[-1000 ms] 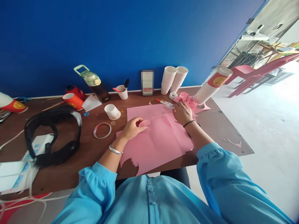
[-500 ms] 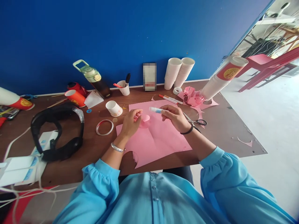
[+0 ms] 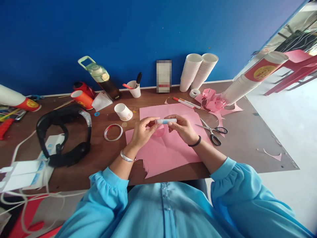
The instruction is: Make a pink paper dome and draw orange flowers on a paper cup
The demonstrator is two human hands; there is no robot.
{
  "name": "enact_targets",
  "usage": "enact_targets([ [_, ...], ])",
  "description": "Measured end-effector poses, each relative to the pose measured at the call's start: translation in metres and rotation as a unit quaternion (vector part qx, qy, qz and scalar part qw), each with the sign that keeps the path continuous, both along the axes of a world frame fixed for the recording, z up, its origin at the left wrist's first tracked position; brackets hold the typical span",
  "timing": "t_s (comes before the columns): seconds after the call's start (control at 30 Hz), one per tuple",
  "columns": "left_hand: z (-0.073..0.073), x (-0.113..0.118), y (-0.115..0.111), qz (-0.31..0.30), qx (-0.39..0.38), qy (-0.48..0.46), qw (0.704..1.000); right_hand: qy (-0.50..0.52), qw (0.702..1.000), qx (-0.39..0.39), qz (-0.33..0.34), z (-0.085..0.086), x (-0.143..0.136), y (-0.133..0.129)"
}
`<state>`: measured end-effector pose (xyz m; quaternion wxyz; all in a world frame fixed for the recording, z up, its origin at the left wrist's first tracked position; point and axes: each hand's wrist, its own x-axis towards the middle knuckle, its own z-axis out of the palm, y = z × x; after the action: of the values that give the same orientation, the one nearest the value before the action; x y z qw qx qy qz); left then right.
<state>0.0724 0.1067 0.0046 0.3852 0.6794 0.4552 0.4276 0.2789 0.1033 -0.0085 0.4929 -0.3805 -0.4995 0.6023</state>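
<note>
A white glue stick [image 3: 165, 121] with a blue label lies level between my two hands. My left hand [image 3: 143, 131] pinches its left end, and my right hand [image 3: 183, 129] grips its right end between thumb and fingers. Both hands are over a stack of pink paper [image 3: 170, 150] with a rounded cut at its near left corner. A small round pink piece [image 3: 159, 133] rests on the sheet below the glue stick, partly hidden by my left hand. Right of the paper lie open scissors [image 3: 212, 131] with black handles.
A paper cup [image 3: 123, 112], a tape roll [image 3: 113, 132] and a black headset-like strap [image 3: 64, 137] are at left. Along the blue wall stand a bottle [image 3: 104, 77], a pen cup [image 3: 134, 89], a phone [image 3: 163, 76] and stacked cups [image 3: 192, 71]. Pink scraps [image 3: 211, 99] lie at right.
My left hand has come over to the glue stick and taken its left end. The stick, in my right hand before, is now held by both. The view has shifted slightly.
</note>
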Motion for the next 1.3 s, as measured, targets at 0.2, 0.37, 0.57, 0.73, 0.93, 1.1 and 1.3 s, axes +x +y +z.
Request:
enact_targets([
  [0.2,0.001,0.001,-0.003,-0.009,-0.04,-0.018,0.999,0.04,0.999,-0.006,-0.02,-0.005,-0.003,-0.001],
  [0.37,0.006,0.003,-0.005,-0.029,-0.067,-0.042,0.996,0.033,0.999,0.023,-0.014,-0.005,0.001,0.0],
  [0.57,0.01,0.009,-0.006,-0.006,0.072,0.035,0.997,0.0,0.999,0.042,-0.011,-0.002,-0.001,-0.004],
  [0.73,0.003,0.01,-0.006,-0.006,-0.034,-0.01,0.999,-0.048,0.994,0.099,-0.003,0.005,-0.002,-0.007],
  [0.93,0.002,0.007,-0.003,-0.033,-0.023,0.029,0.999,-0.035,0.995,0.09,0.001,0.003,0.0,-0.004],
  [1.1,0.006,0.012,-0.005,-0.031,0.0,0.03,0.999,-0.052,0.994,0.092,0.003,0.004,0.0,-0.006],
  [1.3,0.007,0.017,-0.007,-0.041,-0.238,-0.13,0.961,-0.22,0.914,0.336,-0.055,0.009,-0.002,-0.008],
])
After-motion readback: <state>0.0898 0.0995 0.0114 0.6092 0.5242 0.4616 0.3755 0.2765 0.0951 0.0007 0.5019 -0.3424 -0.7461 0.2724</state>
